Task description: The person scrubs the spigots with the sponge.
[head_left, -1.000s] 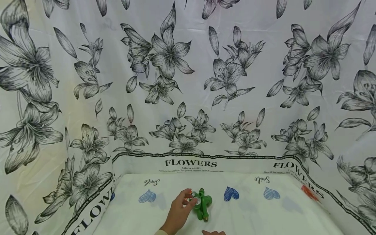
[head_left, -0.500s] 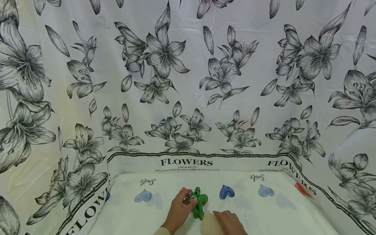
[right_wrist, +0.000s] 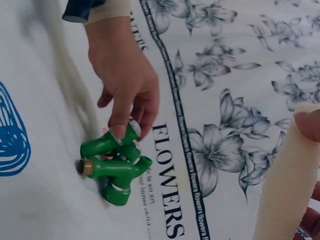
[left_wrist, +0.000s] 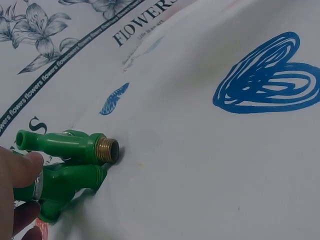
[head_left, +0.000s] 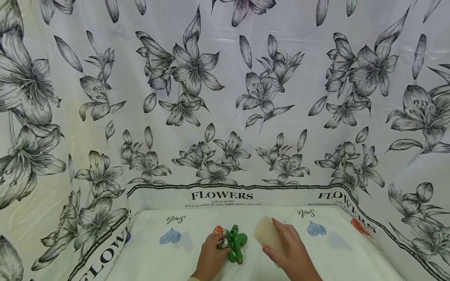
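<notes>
— What is the left hand (head_left: 211, 257) doing?

— It rests on the table (head_left: 334, 257), fingers curled down onto a green plastic fitting (head_left: 234, 245). From the right wrist view, its fingertips (right_wrist: 120, 131) pinch the top of one green branch, so the hand has hold of that piece.

— What does the fitting look like?

— Several short green tubes joined together. One branch ends in a brass threaded collar (left_wrist: 106, 149), seen clearly from the left wrist view, with its open end facing across the cloth. The fitting lies on the white cloth, near the middle of the table and close to the front edge.

— And the right hand (head_left: 291, 253)?

— It is just to the right of the fitting, apart from it, with the fingers wrapped around a pale beige sponge (head_left: 268, 234). The sponge sticks out past the fingers toward the back. In the right wrist view the thumb (right_wrist: 307, 125) presses against the sponge's upper end.

— Does the sponge touch the fitting?

— No, there is a gap of bare cloth between them.

— What else is around?

— The cloth has blue scribbled hearts on it; one heart (head_left: 170, 236) lies left of the left hand, another heart (head_left: 316, 228) right of the right hand. An orange mark (head_left: 218, 229) shows just behind the left hand's fingers; I cannot tell what it is. Behind and at the sides hangs a white curtain (head_left: 225, 97) printed with black lilies and the word FLOWERS.
</notes>
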Demonstrator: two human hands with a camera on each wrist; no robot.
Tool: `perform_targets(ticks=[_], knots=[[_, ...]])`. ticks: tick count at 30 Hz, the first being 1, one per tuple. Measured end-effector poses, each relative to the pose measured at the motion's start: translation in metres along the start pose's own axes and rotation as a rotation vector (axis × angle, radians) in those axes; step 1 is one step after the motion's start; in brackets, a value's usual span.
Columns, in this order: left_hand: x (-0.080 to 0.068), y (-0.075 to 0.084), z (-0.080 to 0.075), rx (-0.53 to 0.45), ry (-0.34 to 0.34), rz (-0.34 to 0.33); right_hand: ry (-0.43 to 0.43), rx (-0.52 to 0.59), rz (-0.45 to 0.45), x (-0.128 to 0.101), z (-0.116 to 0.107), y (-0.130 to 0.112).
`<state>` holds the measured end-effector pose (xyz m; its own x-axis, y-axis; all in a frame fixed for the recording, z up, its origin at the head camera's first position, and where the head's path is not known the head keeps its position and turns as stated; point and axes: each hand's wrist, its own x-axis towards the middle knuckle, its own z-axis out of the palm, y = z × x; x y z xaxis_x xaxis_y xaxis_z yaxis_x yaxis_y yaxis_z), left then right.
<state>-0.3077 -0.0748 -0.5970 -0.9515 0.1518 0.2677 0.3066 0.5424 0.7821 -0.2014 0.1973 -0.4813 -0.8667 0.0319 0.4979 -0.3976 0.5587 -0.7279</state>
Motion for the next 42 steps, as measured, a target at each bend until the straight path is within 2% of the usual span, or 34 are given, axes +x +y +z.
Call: perform_targets(ticks=[5,9,15,19,27,30,34,37,42], knots=[[-0.008,-0.003,-0.02,-0.065,-0.014,0.007,-0.004,0.054,0.008,0.002,-0.001,-0.002],[-0.014,0.006,-0.042,-0.106,0.001,0.002,-0.007,0.07,-0.006,0.002,-0.001,-0.005],[-0.015,0.044,-0.069,-0.289,0.053,-0.017,-0.022,0.135,0.048,0.005,0.004,-0.012],[-0.018,0.072,-0.081,-0.423,0.03,-0.023,-0.043,0.176,0.024,0.006,0.013,-0.019],[-0.029,0.111,-0.091,-0.646,-0.098,-0.001,-0.146,0.248,-0.044,0.004,0.028,-0.037],[-0.031,0.123,-0.093,-0.73,-0.13,-0.005,-0.159,0.235,-0.178,0.003,0.033,-0.039],[-0.031,0.131,-0.095,-0.799,-0.142,-0.025,-0.13,0.184,-0.355,0.003,0.038,-0.039],[-0.031,0.132,-0.097,-0.785,-0.142,-0.034,-0.116,0.161,-0.353,0.005,0.038,-0.039],[-0.034,0.132,-0.097,-0.768,-0.147,0.001,-0.096,0.128,-0.215,0.008,0.035,-0.033]])
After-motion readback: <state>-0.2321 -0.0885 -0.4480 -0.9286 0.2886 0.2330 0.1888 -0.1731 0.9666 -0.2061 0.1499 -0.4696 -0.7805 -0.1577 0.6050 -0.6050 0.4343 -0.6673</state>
